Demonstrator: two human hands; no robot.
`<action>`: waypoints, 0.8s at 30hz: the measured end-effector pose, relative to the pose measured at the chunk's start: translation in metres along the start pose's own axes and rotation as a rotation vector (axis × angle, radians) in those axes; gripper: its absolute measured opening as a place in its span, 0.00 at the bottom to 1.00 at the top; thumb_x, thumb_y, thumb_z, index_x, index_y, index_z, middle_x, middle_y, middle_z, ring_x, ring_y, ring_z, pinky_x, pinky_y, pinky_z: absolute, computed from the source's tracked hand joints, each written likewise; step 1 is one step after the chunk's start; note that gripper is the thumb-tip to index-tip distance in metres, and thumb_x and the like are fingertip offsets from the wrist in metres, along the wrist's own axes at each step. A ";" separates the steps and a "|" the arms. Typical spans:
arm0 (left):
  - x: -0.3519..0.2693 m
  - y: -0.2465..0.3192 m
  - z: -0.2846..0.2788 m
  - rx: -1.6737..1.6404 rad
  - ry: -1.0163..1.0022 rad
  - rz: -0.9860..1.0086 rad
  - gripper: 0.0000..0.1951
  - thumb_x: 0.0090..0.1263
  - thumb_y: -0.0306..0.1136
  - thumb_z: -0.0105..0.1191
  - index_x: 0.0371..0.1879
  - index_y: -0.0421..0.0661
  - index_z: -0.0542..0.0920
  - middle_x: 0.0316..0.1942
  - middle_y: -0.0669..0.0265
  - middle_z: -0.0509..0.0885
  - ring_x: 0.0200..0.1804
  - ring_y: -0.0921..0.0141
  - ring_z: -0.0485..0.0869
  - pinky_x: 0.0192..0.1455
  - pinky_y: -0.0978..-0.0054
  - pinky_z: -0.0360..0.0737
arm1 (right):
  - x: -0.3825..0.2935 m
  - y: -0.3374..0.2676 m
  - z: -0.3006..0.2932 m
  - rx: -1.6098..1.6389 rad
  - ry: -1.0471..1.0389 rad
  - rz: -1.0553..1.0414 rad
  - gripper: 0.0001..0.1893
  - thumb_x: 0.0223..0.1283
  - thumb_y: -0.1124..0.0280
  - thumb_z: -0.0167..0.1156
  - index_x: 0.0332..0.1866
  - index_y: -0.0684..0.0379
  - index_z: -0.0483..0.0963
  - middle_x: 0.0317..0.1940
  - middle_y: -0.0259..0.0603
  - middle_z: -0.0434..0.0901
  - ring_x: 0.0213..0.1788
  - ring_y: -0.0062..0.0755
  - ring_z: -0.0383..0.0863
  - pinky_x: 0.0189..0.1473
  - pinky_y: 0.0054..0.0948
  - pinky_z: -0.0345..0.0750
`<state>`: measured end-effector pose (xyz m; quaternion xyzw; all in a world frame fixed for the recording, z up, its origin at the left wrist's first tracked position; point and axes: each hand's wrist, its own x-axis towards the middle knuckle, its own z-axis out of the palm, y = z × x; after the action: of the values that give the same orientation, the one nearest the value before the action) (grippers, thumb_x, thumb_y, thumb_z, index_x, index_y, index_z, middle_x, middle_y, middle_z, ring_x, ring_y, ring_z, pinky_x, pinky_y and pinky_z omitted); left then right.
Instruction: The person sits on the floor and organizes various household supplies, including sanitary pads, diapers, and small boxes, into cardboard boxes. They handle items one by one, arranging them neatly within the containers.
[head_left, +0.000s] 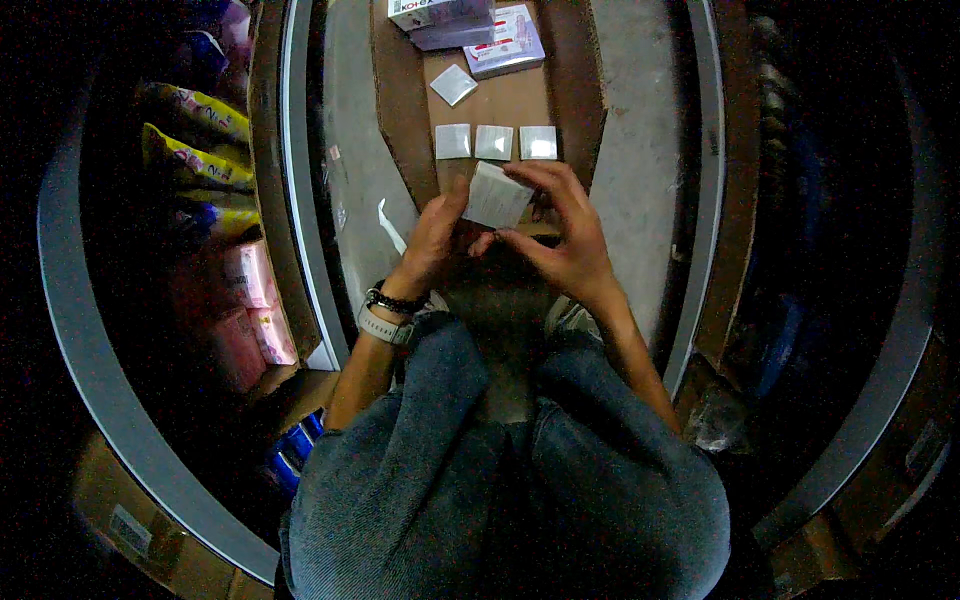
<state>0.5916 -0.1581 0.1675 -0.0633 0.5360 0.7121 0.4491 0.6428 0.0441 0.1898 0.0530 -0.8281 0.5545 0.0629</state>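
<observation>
Between my hands a whitish square packet (499, 195) is held at a tilt over the near end of an open cardboard carton (491, 97). My left hand (439, 232) grips its left side, thumb along the edge. Fingertips of my right hand (574, 232) rest on its upper right edge, with the thumb near its lower corner. Just beyond, three similar glossy packets lie in a row: a left one (452, 142), a middle one (493, 142) and a right one (538, 142). Another packet (453, 85) lies turned cornerwise behind them.
A Kotex box (442, 19) and a flat purple-and-white box (506, 45) sit at the carton's far end. Shelves with metal edges (296, 150) flank me. Yellow packages (199, 157) and pink packs (259, 300) fill the left one. A white strip (390, 225) lies on the concrete floor (645, 150).
</observation>
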 end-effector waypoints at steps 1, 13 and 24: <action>-0.001 0.007 0.002 0.052 0.019 -0.007 0.33 0.84 0.62 0.39 0.58 0.40 0.78 0.33 0.64 0.85 0.33 0.75 0.83 0.36 0.80 0.76 | 0.002 -0.003 -0.003 -0.004 -0.026 0.015 0.35 0.50 0.80 0.76 0.67 0.60 0.73 0.60 0.44 0.76 0.63 0.38 0.79 0.61 0.32 0.78; -0.019 0.042 0.019 0.160 0.050 0.297 0.18 0.84 0.39 0.50 0.63 0.40 0.74 0.30 0.67 0.82 0.30 0.77 0.80 0.33 0.79 0.75 | 0.000 -0.027 -0.005 0.524 0.064 0.391 0.37 0.61 0.82 0.69 0.76 0.62 0.63 0.59 0.44 0.78 0.61 0.32 0.80 0.66 0.31 0.76; -0.022 0.047 0.024 0.178 0.061 0.315 0.14 0.83 0.35 0.51 0.59 0.39 0.76 0.29 0.70 0.81 0.28 0.79 0.76 0.31 0.82 0.71 | 0.000 -0.027 -0.007 0.513 0.066 0.267 0.41 0.57 0.78 0.75 0.77 0.59 0.64 0.62 0.40 0.76 0.62 0.31 0.79 0.67 0.31 0.77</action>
<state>0.5807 -0.1521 0.2239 0.0397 0.6137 0.7210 0.3195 0.6474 0.0403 0.2166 -0.0603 -0.6581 0.7505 0.0007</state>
